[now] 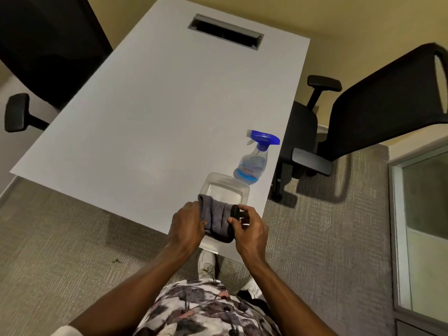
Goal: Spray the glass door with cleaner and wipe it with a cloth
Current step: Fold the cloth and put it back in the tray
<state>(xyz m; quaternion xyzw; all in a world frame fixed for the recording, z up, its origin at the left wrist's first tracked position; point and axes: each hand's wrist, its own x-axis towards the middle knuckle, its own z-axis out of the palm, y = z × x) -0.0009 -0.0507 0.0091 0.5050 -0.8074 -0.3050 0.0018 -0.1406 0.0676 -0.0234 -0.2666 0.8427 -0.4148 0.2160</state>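
Observation:
A grey cloth (pixel 218 218) hangs folded between both hands over the near corner of the white table (pixel 145 112). My left hand (pixel 188 225) grips its left edge and my right hand (pixel 249 226) pinches its right edge with thumb and fingers. Just beyond the cloth stands a clear plastic tub (pixel 224 186). Behind the tub, near the table's right edge, a clear spray bottle (pixel 254 161) with blue liquid and a blue trigger head stands upright. A glass door panel (pixel 424 214) in a pale frame shows at the right edge of the view.
Black office chairs stand at the right (pixel 378 103) and the far left (pixel 48 44) of the table. A cable slot (pixel 225 31) is cut into the table's far end. Grey carpet (pixel 327 238) lies between the table and the door.

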